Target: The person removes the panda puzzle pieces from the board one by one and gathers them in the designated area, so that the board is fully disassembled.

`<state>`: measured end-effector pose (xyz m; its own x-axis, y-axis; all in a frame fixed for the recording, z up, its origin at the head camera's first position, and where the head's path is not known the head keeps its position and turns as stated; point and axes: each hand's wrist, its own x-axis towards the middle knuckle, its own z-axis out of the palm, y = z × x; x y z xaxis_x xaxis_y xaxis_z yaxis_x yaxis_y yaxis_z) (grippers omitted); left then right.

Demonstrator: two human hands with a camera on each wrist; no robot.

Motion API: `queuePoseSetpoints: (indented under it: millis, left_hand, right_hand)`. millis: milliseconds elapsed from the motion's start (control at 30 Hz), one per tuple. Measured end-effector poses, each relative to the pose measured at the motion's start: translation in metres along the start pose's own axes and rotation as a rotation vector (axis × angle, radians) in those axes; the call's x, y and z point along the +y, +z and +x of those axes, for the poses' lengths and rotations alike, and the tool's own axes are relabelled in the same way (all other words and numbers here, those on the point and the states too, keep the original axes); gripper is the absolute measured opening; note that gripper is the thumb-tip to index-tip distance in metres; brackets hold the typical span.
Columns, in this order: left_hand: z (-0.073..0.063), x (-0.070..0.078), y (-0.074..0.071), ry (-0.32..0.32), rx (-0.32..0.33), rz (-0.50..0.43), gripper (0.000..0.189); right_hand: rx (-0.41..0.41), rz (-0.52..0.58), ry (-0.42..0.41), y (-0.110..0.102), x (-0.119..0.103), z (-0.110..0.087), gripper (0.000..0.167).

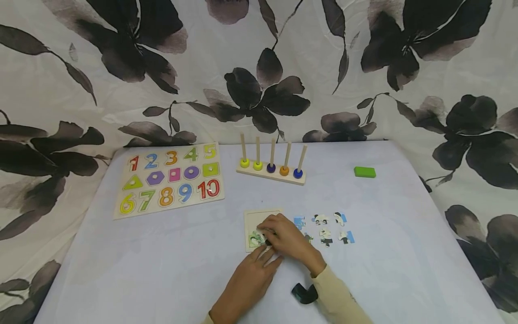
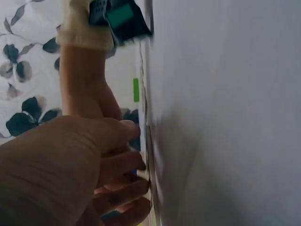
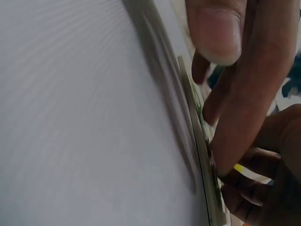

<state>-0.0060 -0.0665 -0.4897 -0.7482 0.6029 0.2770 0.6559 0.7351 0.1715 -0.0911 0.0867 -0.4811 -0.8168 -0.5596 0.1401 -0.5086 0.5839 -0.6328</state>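
A small wooden puzzle tray lies at the middle of the table, with a green-printed puzzle piece in its near left corner. My right hand reaches over the tray, its fingertips on a dark-marked spot beside that piece; in the right wrist view a straight index finger presses down there, thumb apart. Fingers of my left hand lie against the tray's near edge. The right hand partly covers the tray. To its right lie several loose panda puzzle pieces, some partly hidden by that hand.
A number and shape board lies at the left. Behind the tray stands a peg stacker with coloured rings. A green block sits at the back right. A black wrist camera is beside the right sleeve.
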Motion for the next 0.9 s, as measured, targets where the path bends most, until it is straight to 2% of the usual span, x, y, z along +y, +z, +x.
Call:
queuePoseSetpoints:
  millis: [167, 333, 633, 900]
  left_hand:
    - [-0.003, 0.003, 0.004, 0.007, -0.002, -0.005, 0.034]
    - [-0.004, 0.003, 0.006, 0.007, 0.002, -0.007, 0.033]
    - [-0.004, 0.000, 0.007, 0.013, 0.016, 0.000, 0.031]
    - [-0.004, -0.001, 0.008, 0.002, 0.015, -0.031, 0.032]
  right_hand:
    - [-0.038, -0.049, -0.005, 0.004, -0.002, 0.007, 0.024]
    - [-0.057, -0.031, 0.017, 0.006, -0.003, 0.008, 0.028]
    - [-0.053, -0.006, 0.017, 0.009, -0.001, 0.008, 0.029]
    - [-0.053, -0.010, 0.019, 0.011, -0.001, 0.009, 0.027]
